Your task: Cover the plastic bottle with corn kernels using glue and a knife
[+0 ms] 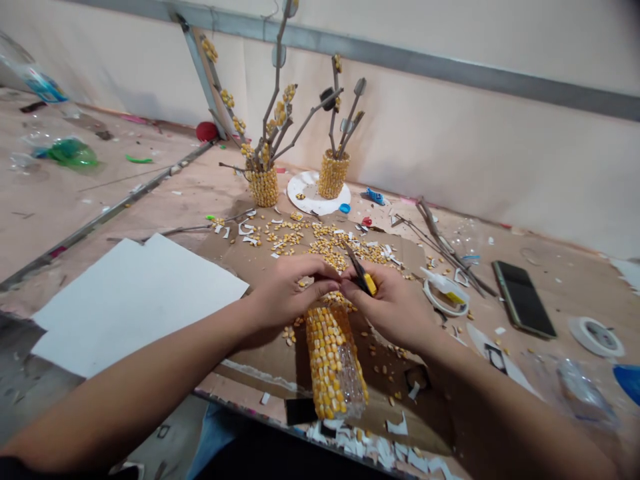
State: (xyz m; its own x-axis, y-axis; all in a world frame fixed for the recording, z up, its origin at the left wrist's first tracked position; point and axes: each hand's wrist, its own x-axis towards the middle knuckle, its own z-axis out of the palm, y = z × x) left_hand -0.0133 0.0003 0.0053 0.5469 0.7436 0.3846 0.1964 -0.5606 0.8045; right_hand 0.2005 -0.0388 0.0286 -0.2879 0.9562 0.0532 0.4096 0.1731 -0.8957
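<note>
My left hand [295, 293] is closed in a pinch, its fingertips meeting those of my right hand; whatever small thing they hold is hidden. In my right hand [395, 303] is a black and yellow utility knife [369, 281], its dark end pointing up and away. Just below both hands, a clear plastic cylinder [333, 367] stands tilted in view, covered with rows of yellow corn kernels except for a bare strip on its right side. Loose corn kernels [327, 250] lie scattered on a cardboard sheet [410, 250] beyond the hands.
Two kernel-covered pots [263, 188] with twigs stand at the back, one on a white disc [304, 193]. White sheets [145, 300] lie left. On the right are a glue bottle [445, 285], a phone [523, 298], a tape roll [597, 336] and loose twigs [443, 243]. Paper scraps [385, 450] litter the front edge.
</note>
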